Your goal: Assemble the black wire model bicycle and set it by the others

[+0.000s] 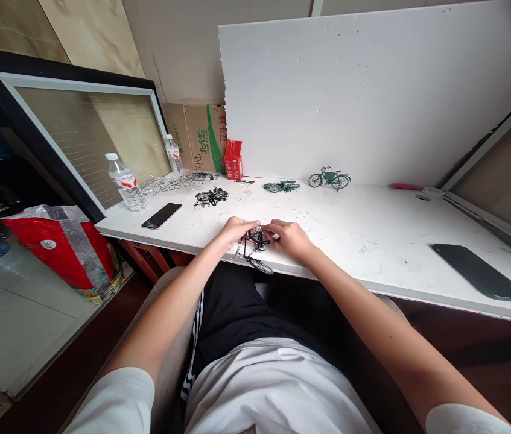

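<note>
A small black model bicycle [259, 237] is held tilted at the table's front edge, one wheel up between my hands and the other hanging low past the edge. My left hand [236, 231] is closed, thumb and fingers pinching the bicycle beside the upper wheel. From the other side my right hand [295, 239] is closed too, its fingertips pressed at that wheel's rim. A small dark piece shows under the right fingers; I cannot make out whether it belongs to the bicycle. Behind stand a finished-looking green model bicycle [329, 178], upright, and another green one [281, 187] lying flat.
Black model parts [211, 196] lie in a heap at the back left, near empty part frames [169, 182]. A phone [161, 216], a water bottle [127, 184] and a red box [234, 161] stand around them. A dark slab [482, 272] lies at right.
</note>
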`<state>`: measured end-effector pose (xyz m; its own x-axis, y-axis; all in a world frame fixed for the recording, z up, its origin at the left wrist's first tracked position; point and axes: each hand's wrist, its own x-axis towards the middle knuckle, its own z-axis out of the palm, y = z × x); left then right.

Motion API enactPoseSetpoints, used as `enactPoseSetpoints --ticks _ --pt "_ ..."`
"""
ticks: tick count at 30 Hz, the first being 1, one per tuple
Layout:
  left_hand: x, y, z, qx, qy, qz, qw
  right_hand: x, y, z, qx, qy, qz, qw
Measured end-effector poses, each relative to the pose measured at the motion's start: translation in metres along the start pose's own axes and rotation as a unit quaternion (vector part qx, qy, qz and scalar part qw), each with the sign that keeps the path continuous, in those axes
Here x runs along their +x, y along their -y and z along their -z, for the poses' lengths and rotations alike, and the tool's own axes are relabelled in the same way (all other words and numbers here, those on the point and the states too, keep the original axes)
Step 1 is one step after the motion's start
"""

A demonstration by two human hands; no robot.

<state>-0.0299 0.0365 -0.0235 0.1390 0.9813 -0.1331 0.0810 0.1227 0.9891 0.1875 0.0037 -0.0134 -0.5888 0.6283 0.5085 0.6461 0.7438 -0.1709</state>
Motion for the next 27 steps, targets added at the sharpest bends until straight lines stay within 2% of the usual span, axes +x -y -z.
enactPoseSetpoints --ticks 8,16,22,27 --pt "-0.001 0.000 0.000 -0.001 0.003 -0.012 1.000 0.000 0.001 -0.002 -0.007 -0.015 0.000 1.000" --pt "-0.004 -0.004 -0.001 0.002 0.013 0.003 1.000 -0.001 -0.005 -0.007 -0.006 -0.013 -0.002 1.000" --pt "-0.008 -0.008 -0.002 0.005 0.009 0.009 1.000 0.000 -0.005 -0.008 0.030 -0.016 -0.007 0.999" --pt "-0.007 -0.006 -0.001 -0.006 0.022 0.007 1.000 0.002 -0.010 -0.013 0.081 -0.045 -0.002 0.996"
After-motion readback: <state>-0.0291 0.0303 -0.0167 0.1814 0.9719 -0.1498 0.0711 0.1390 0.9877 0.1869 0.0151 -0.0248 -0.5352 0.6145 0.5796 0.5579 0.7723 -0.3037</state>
